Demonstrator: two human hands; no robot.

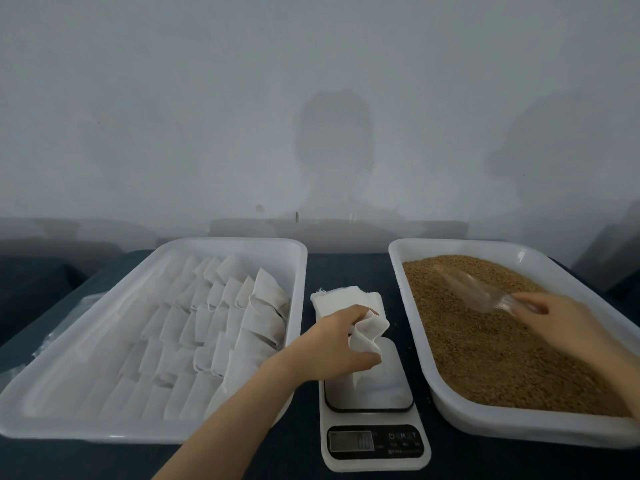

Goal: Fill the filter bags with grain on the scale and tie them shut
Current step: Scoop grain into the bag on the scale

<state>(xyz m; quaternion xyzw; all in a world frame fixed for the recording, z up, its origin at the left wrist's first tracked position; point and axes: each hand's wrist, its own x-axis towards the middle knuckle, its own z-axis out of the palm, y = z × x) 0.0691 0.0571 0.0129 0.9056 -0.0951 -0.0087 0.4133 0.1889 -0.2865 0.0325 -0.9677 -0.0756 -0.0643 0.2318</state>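
Two white trays (301, 258), one scale (375, 441), one clear scoop (474, 292), two hands (332, 344).

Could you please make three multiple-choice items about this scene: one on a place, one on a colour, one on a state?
1. Where does the scale stand?
A. between the two trays
B. inside the left tray
C. behind the grain tray

2. What colour is the grain?
A. white
B. brown
C. green

3. What does the left hand hold?
A. nothing
B. a clear scoop
C. a filter bag

Answers:
1 A: a white tray lies on each side.
2 B: it fills the right tray.
3 C: its fingers grip the filter bag over the platform.
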